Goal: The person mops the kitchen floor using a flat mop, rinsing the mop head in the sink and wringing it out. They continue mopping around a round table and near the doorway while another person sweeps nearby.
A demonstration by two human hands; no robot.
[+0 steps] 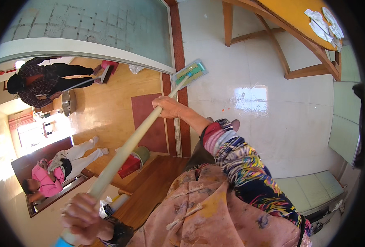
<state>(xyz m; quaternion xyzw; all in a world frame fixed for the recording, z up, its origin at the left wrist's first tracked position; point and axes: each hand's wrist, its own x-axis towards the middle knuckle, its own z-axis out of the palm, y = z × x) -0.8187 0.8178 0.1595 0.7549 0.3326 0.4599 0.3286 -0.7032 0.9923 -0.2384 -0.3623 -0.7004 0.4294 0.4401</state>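
Note:
A flat mop lies across the view, its long pale handle (129,145) running from the lower left up to the mop head (189,73). The rectangular head is greenish, with a yellow middle, and rests on the pale tiled floor beside the dark red door threshold. My left hand (81,218) is closed round the upper end of the handle, near a blue end piece, and looks slightly blurred. Farther down the handle, my right hand (169,107) grips it with the arm stretched forward. A colourful patterned sleeve covers that arm.
A wooden table (310,43) with white cloths stands far right; pale green panels (345,119) line the right side. Left of the threshold is a frosted glass door (96,24). Beyond it, one person (42,80) holds a broom, another wears pink (50,181). A bin (142,153) stands near the doorway.

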